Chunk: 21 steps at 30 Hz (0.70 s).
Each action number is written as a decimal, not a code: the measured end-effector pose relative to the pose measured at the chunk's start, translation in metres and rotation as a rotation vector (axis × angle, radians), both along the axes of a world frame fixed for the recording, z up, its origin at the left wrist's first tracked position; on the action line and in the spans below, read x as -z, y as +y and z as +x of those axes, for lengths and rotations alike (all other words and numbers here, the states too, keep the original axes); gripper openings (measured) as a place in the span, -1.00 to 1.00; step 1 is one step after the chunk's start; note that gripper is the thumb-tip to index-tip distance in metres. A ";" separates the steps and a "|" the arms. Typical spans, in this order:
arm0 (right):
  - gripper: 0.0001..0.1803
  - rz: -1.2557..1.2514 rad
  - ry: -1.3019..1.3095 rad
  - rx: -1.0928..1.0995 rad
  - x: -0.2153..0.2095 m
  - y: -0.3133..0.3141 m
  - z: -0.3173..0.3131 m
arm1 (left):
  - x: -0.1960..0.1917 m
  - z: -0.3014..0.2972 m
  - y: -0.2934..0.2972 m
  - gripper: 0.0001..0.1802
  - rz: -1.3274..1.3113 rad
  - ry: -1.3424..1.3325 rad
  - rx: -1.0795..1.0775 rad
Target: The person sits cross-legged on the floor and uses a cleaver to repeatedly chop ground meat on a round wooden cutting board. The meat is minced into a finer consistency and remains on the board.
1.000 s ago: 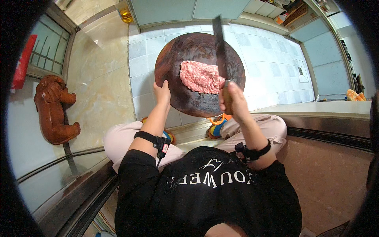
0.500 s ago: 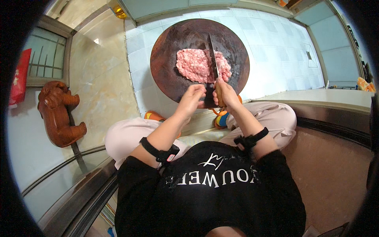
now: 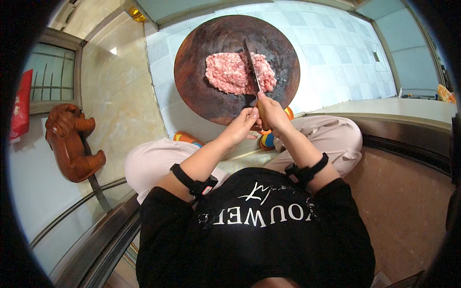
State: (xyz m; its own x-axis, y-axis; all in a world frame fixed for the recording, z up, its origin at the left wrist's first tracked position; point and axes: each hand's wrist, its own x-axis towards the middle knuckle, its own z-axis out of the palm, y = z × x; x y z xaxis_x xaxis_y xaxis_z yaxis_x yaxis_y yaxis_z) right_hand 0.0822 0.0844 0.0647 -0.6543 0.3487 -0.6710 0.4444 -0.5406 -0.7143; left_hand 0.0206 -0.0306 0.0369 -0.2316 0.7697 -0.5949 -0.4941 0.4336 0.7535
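Observation:
A heap of pink minced meat [image 3: 228,72] lies on a round, dark wooden chopping board [image 3: 197,48]. The blade of a kitchen knife [image 3: 250,62] stands nearly edge-on in the right part of the meat, its tip pointing away from me. My right hand [image 3: 272,113] is wrapped round the wooden handle at the board's near edge. From the left, my left hand [image 3: 244,126] meets the same handle, its fingers curled against it beside the right hand, with one lower finger sticking out. The blade's lower edge is hidden in the meat.
Pale tiles [image 3: 331,62] surround the board. A carved brown wooden animal figure [image 3: 72,144] is at the left, near a red packet [image 3: 21,108]. My knees are on either side of the near edge, and a colourful slipper [image 3: 188,138] shows below the board.
My left hand has come right, from beside the handle to touching it. The knife stays in the meat in my right hand. The whole view has shifted slightly.

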 end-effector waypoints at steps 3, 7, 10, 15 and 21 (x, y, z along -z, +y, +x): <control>-0.57 0.015 0.122 0.125 0.004 0.003 0.003 | 0.010 -0.001 -0.003 -0.46 0.044 0.000 0.000; -0.57 0.032 0.075 0.010 0.004 -0.001 0.006 | 0.026 -0.015 -0.009 -0.48 0.039 0.087 -0.065; -0.56 -0.026 0.034 0.032 0.001 -0.003 0.001 | 0.029 -0.026 -0.015 -0.59 -0.077 0.151 -0.138; -0.57 0.054 0.111 0.037 0.000 -0.009 0.002 | 0.019 -0.023 -0.020 -0.59 0.028 0.008 -0.067; -0.56 0.039 0.138 0.067 0.004 -0.012 -0.002 | 0.004 -0.012 -0.015 -0.54 0.116 -0.012 0.032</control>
